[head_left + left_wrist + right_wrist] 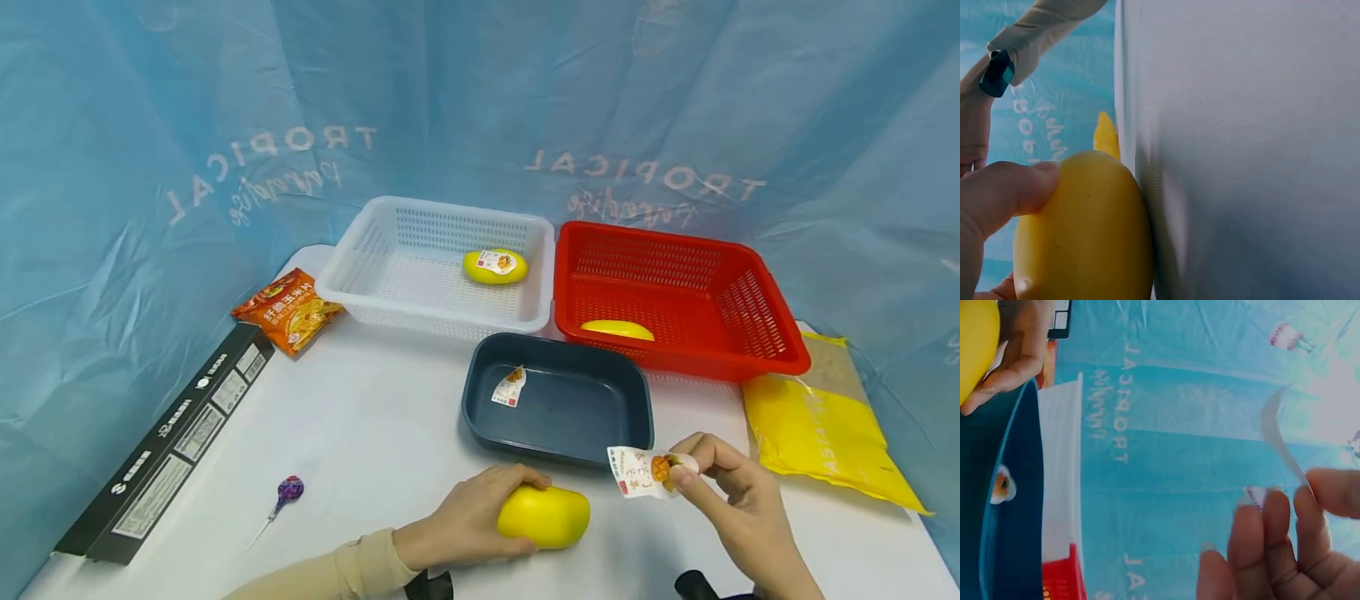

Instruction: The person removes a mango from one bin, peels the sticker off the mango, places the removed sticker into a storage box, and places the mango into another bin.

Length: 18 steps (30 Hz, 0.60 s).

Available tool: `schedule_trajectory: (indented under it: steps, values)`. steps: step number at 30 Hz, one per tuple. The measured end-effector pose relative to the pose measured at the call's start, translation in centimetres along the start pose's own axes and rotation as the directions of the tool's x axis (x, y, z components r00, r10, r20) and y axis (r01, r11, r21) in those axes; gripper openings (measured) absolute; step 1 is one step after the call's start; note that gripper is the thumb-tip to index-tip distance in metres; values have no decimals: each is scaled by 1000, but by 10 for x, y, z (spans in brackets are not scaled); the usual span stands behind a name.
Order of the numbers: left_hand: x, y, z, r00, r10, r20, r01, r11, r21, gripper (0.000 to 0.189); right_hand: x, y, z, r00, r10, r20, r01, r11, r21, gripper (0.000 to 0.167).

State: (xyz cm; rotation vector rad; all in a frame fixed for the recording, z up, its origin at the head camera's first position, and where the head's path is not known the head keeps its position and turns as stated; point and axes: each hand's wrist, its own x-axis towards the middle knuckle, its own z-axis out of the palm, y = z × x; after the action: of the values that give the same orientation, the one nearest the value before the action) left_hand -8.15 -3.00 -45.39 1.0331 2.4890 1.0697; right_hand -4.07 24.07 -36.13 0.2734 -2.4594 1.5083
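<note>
My left hand (476,518) grips a yellow mango (546,517) low over the white table, thumb and fingers around one end; the left wrist view shows the thumb pressed on the mango (1088,231). To the right, my right hand (738,508) pinches a small white paper label (637,472) with a mango picture, between thumb and forefinger. In the right wrist view the label (1279,431) appears edge-on and curved. In front of both hands stands a dark blue tray (585,408), with another label (510,387) stuck inside it.
A white basket (420,308) holds a labelled mango (495,267). Beside it, a red basket (690,354) contains a yellow mango (618,329). Around the edges lie an orange snack bag (288,312), a long black box (172,442), a purple lollipop (288,490) and a yellow packet (825,433).
</note>
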Motion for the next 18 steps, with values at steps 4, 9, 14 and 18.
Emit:
schedule_trajectory:
  steps: [4, 9, 14, 18]
  values:
    - [-4, -2, -1, 1000, 18, -4, -18, 1000, 11, 58, 5, -8, 3, 997, -53, 65, 58, 994, -91, 22]
    - [-3, -1, 0, 999, 36, -8, -36, 999, 41, 58, 28, 2, 14, 962, -249, 108, 263, 955, -139, 30]
    - [-4, -1, 0, 999, 48, -5, -48, 997, 54, 58, 55, 10, 25, 907, -405, 116, 420, 853, -310, 32]
    - [-3, -1, -1, 998, 56, 8, -57, 997, 60, 58, 75, 10, 34, 906, -395, 152, 419, 785, -456, 29]
